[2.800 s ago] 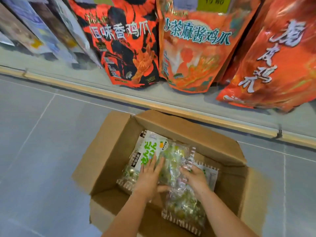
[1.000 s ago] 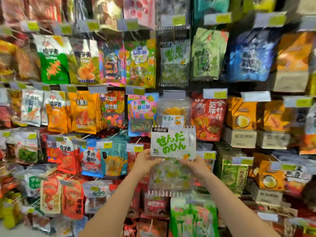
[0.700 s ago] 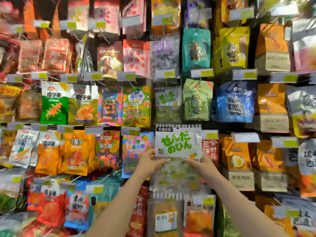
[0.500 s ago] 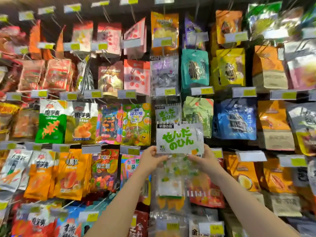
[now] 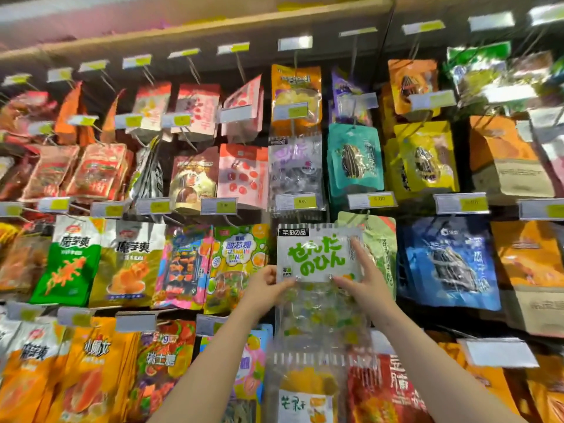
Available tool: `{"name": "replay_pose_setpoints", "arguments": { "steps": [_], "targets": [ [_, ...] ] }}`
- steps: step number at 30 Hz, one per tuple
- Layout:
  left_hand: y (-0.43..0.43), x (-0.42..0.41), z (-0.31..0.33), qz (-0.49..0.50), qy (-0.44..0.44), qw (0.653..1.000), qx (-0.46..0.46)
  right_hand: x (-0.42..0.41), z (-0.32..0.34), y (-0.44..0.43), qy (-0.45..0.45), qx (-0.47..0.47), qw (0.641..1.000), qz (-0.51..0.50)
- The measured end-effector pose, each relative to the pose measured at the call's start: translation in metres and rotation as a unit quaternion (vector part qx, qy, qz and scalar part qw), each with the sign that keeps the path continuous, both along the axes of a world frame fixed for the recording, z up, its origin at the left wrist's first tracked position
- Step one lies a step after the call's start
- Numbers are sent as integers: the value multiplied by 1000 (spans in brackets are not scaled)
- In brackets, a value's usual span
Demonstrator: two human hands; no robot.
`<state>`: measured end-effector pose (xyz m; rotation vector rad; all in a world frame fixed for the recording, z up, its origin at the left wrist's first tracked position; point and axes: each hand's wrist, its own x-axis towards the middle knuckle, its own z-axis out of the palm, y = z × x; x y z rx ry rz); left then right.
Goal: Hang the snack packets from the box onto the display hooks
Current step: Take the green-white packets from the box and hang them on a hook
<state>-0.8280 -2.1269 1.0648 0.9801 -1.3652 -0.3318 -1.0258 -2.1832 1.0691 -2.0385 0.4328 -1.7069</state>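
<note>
I hold a clear snack packet point(image 5: 317, 257) with a white header card, green Japanese lettering and green sweets inside, raised flat against the display wall. My left hand point(image 5: 268, 283) pinches its lower left header corner. My right hand point(image 5: 364, 277) grips the right side, fingers spread up along the edge. The packet's top edge sits just under a price tag point(image 5: 300, 202) and a purple-lettered clear packet point(image 5: 294, 169). The hook behind it is hidden. The box is out of view.
The wall is packed with hanging packets: a green-yellow one point(image 5: 238, 264) to the left, a pale green one point(image 5: 380, 248) behind my right hand, a blue one point(image 5: 445, 261) further right. Yellow price tags point(image 5: 370, 199) jut out on hook ends. A shelf point(image 5: 195, 22) runs overhead.
The packet came out of the box on the floor and rose up the display wall. Over the last half second it went higher, and my right fingers slid up its right edge.
</note>
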Motion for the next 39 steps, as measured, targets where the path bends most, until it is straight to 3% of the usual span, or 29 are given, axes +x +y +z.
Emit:
{"name": "replay_pose_setpoints", "arguments": {
  "steps": [5, 9, 13, 18, 24, 32, 39],
  "targets": [
    [-30, 2, 47, 20, 92, 995, -24, -4, 11, -40, 24, 1, 1000, 17],
    [-49, 12, 84, 135, -36, 987, -73, -6, 18, -59, 27, 11, 1000, 3],
    [-59, 16, 105, 220, -180, 957, -60, 2, 23, -58, 25, 4, 1000, -17],
    [-59, 24, 112, 231, -228, 938, -120, 14, 19, -61, 16, 4, 1000, -14],
    [-56, 36, 132, 298, -309, 879, -205, 25, 31, -60, 2, -13, 1000, -6],
    [-63, 55, 146, 279, -393, 868, -116, 48, 55, -64, 11, -48, 999, -11],
    [-78, 54, 142, 243, -400, 880, -81, 60, 68, -72, 25, -49, 998, -29]
  ]
}}
